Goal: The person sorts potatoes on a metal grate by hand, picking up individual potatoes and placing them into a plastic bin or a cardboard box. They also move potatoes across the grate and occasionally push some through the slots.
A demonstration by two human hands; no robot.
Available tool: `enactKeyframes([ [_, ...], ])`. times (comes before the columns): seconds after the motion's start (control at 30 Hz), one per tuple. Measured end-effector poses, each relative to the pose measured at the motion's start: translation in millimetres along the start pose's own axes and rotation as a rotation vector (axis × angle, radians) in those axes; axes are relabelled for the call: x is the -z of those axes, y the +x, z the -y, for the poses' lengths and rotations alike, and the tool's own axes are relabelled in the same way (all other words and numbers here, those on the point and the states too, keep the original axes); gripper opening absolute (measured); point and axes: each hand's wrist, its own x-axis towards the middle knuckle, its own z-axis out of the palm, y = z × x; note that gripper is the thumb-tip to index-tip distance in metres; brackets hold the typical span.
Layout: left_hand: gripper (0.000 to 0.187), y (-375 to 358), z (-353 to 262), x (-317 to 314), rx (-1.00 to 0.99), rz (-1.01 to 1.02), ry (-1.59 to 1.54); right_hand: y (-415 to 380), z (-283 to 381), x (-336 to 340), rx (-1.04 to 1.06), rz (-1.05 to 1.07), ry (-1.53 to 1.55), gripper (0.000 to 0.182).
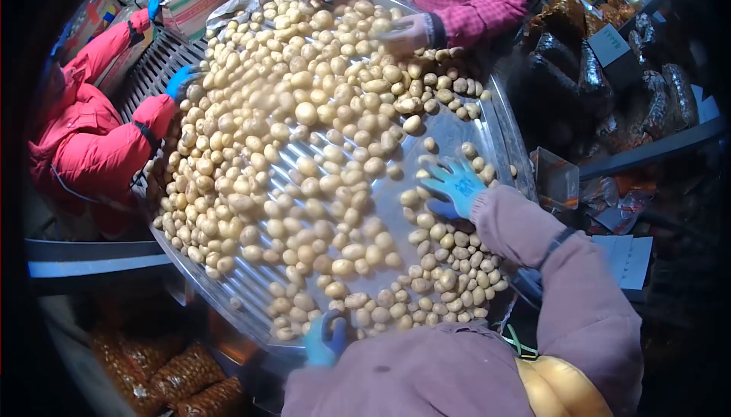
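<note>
Many pale yellow potatoes [306,113] lie over a slatted metal sorting table [396,196]. My right hand [459,189], in a light blue glove, is spread over the right side of the table, beside a bare strip of metal and a group of smaller potatoes [457,261]. My left hand [324,340], also in a blue glove, is at the near edge, close to a few potatoes. Its thumb and fingers look apart, and part of it is hidden by my purple sleeve.
Across the table a person in a pink checked sleeve [487,6] has both hands among the potatoes. On the left stands a person in a red jacket [99,135] with blue gloves. Filled bags [190,375] lie below left. A clear plastic bin [554,179] hangs at the right.
</note>
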Motion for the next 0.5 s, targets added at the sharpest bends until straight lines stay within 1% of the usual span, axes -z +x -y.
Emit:
enactKeyframes([
  [0.03,0.026,-0.5,0.1,1.3,0.031,0.021,-0.009,-8.1,7.4,26.2,0.041,0.142,0.006,0.050],
  [0.07,0.027,-0.3,1.9,1.9,-0.002,0.045,0.070,-11.2,11.4,39.0,0.081,0.280,0.014,0.049],
  [0.1,0.028,0.4,3.7,2.9,-0.037,0.068,0.150,-8.9,10.9,32.2,0.034,0.161,0.128,0.042],
  [0.13,0.028,1.3,5.0,3.5,-0.074,0.091,0.231,4.1,12.8,29.1,0.024,0.089,0.176,0.042],
  [0.2,0.029,-3.5,9.3,-4.4,-0.075,0.005,0.215,57.6,23.8,30.4,0.010,-0.065,0.270,0.042],
  [0.27,0.029,-3.1,3.7,-6.2,-0.077,-0.054,0.194,107.2,47.3,46.1,0.197,-0.237,0.167,0.045],
  [0.33,0.029,-2.5,-9.4,-4.4,-0.070,-0.078,0.149,152.9,73.6,23.8,0.208,-0.250,0.124,0.049],
  [0.37,0.029,-2.0,-11.4,-3.5,-0.051,-0.069,0.144,157.0,78.5,13.6,0.209,-0.262,0.101,0.049],
  [0.43,0.028,-0.5,-8.1,-3.5,-0.043,-0.051,0.161,154.7,91.7,-5.6,0.217,-0.276,0.051,0.049],
  [0.5,0.028,-1.5,-4.9,-3.5,-0.039,-0.039,0.158,133.1,79.6,-18.6,0.238,-0.205,0.094,0.047],
])
